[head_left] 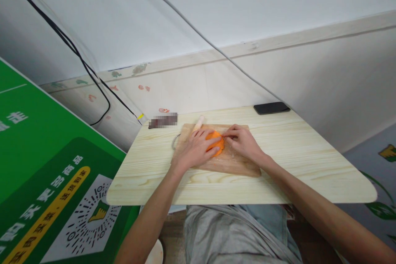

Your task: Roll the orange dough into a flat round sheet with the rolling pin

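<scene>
A round, flat piece of orange dough (pixel 219 142) lies on a wooden cutting board (pixel 239 169). My left hand (pixel 194 147) rests over its left side, fingers stretched out and spread across it. At the dough's right edge, my right hand (pixel 243 140) has thumb and forefinger pinched together on the rim. A pale wooden stick, like a rolling pin (pixel 199 122), pokes out beyond my left hand at the board's far side; the rest of it is hidden. Small whitish specks dot the board near the dough.
The board sits on a light wood-grain table (pixel 145 173) against a white wall. A black phone (pixel 271 108) lies at the back right. A blurred-out dark object (pixel 163 121) is at the back left. A metal ring (pixel 175 142) sticks out from the board's left side.
</scene>
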Demonstrator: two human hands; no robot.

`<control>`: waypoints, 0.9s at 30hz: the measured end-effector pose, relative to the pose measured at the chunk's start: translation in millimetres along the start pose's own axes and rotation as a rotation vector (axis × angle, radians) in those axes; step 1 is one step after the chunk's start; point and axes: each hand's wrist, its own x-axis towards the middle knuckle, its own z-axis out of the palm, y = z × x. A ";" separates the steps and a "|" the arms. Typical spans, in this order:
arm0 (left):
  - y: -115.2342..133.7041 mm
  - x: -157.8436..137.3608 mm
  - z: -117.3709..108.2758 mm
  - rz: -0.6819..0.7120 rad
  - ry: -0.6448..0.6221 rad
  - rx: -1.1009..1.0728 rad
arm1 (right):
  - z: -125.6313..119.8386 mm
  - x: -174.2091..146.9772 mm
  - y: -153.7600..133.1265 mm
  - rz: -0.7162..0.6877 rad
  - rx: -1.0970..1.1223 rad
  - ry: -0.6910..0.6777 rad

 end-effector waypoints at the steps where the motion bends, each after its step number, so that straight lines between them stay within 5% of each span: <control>1: 0.2 0.2 -0.5 0.002 -0.003 0.006 | 0.3 0.5 0.2 0.003 0.001 0.000; 21: -1.2 0.9 2.4 -0.048 0.003 -0.056 | -3.2 0.6 -1.9 -0.087 -0.053 -0.057; 27: 3.8 2.1 0.3 -0.035 0.004 0.031 | -1.5 -0.7 -1.1 -0.034 0.033 0.022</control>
